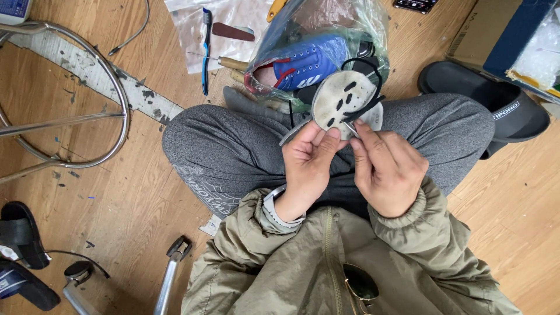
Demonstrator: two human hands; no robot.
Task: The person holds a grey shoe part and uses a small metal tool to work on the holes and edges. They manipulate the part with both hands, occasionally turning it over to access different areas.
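I sit with grey trousers over a wooden floor, both hands raised above my lap. My left hand pinches the lower edge of a worn whitish shoe insole piece with dark oval holes. My right hand grips the same piece from the right, fingertips at its lower rim beside a thin grey strip. A black cord loops around the piece's upper right. Just beyond it lies a blue sneaker with white laces inside a clear plastic bag.
A clear plastic sheet on the floor holds a blue toothbrush, a brown strip and a wooden-handled awl. A black slide sandal and cardboard box lie right. A metal stool ring is left; black sandals at lower left.
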